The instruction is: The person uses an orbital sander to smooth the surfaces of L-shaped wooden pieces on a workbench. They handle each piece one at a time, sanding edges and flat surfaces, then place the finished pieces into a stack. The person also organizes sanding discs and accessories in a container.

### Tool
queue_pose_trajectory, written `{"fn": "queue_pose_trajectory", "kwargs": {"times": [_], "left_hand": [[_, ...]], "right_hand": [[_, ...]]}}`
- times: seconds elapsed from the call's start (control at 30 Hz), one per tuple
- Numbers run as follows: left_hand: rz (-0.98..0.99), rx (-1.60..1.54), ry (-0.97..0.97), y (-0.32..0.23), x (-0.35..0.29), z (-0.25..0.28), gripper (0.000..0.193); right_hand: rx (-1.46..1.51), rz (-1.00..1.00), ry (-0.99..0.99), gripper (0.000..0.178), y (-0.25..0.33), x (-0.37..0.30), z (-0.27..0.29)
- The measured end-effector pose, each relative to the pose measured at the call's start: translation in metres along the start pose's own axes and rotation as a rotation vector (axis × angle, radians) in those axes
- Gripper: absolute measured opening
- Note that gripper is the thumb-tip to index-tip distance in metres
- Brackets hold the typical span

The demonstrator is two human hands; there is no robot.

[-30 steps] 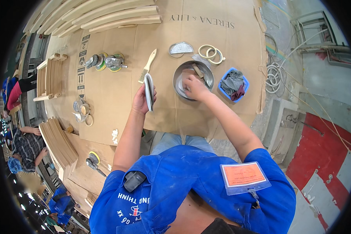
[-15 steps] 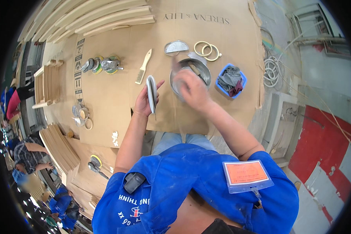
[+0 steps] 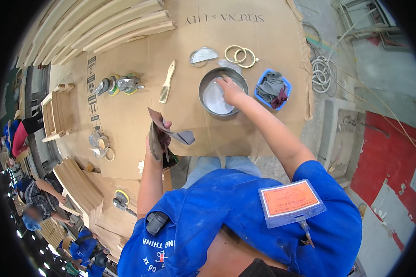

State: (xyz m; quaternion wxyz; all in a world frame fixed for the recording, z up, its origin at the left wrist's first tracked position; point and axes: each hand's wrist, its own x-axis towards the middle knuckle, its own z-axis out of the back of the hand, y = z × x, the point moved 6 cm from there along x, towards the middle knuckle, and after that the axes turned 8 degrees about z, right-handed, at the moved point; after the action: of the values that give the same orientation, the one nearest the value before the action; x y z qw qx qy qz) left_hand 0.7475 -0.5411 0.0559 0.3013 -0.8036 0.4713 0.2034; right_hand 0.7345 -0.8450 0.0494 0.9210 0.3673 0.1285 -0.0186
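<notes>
My left hand (image 3: 164,134) is closed around folded brown and grey sheets that look like sandpaper (image 3: 156,138), held above the table's near edge. A small dark piece hangs below that hand. My right hand (image 3: 232,91) reaches into a round metal bowl (image 3: 201,87), its fingers closed at the edge of a white disc (image 3: 216,99) lying inside. The fingers hide part of the bowl's far side. Just beyond the bowl, a pale half-round disc (image 3: 203,55) and two cream rings (image 3: 235,54) lie on the cardboard.
Right of the bowl stands a blue basket (image 3: 262,98) of rags. A wooden-handled brush (image 3: 167,83) lies left of it, with air sanders (image 3: 128,83) farther left. Curved wooden parts (image 3: 120,27) fill the far left. Cardboard (image 3: 189,27) covers the table. Other people work at the left.
The white folded stack is gone from my left hand, which now holds brown and grey sheets. A white disc now lies in the bowl, where a wooden-handled tool showed before. My right hand has moved farther in.
</notes>
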Motion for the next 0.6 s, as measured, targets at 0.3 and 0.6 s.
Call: {"fn": "queue_pose_trajectory", "kwargs": {"times": [0.3, 0.6], "left_hand": [[-0.058, 0.044, -0.036, -0.003, -0.014, 0.002, 0.025], [-0.034, 0.022, -0.088, -0.001, -0.013, 0.017, 0.027]], "right_hand": [[-0.351, -0.202, 0.160, 0.094, -0.015, 0.015, -0.037], [-0.137, -0.557, 0.247, 0.093, -0.054, -0.015, -0.038]]}}
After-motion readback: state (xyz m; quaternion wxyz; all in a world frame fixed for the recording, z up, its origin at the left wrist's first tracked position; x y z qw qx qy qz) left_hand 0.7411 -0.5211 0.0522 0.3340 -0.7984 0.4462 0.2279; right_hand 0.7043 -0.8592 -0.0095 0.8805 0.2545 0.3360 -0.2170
